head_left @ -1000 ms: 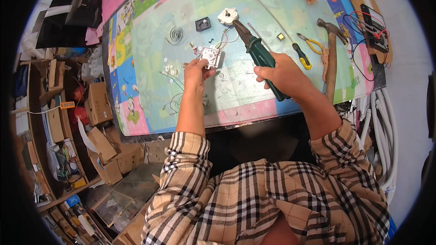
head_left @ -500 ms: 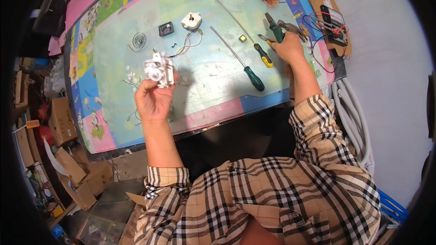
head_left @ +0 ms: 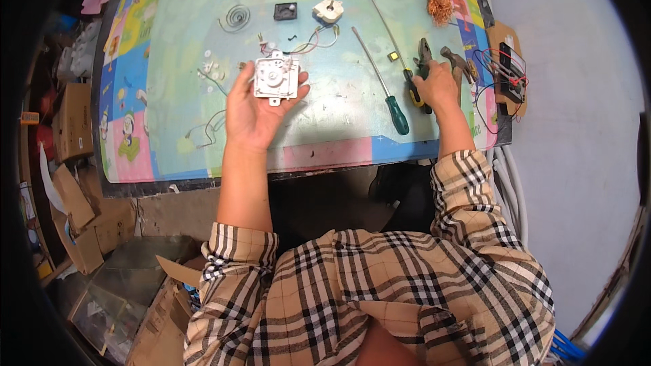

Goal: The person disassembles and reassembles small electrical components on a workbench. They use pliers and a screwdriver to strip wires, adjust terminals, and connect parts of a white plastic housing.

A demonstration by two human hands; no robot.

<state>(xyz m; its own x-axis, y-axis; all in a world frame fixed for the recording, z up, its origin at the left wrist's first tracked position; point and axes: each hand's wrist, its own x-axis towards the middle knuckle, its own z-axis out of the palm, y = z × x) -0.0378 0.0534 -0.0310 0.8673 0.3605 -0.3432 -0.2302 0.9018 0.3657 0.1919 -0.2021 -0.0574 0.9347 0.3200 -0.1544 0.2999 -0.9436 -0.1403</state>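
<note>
One square white plastic mechanism (head_left: 274,80) rests in the upturned left hand (head_left: 255,116), held between thumb and curled fingers, while, well apart to its right, the right hand (head_left: 439,88) curves over dark pliers (head_left: 425,54) whose long axis points away from the person, its fingers too hidden to tell whether they grip.

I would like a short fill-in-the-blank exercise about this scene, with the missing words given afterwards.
The white mechanism rests in the person's ____ hand.
The screwdriver nearer that hand has a ____ handle.
The hammer lies to the ____ of that screwdriver.

Missing words: left; green; right.
</note>
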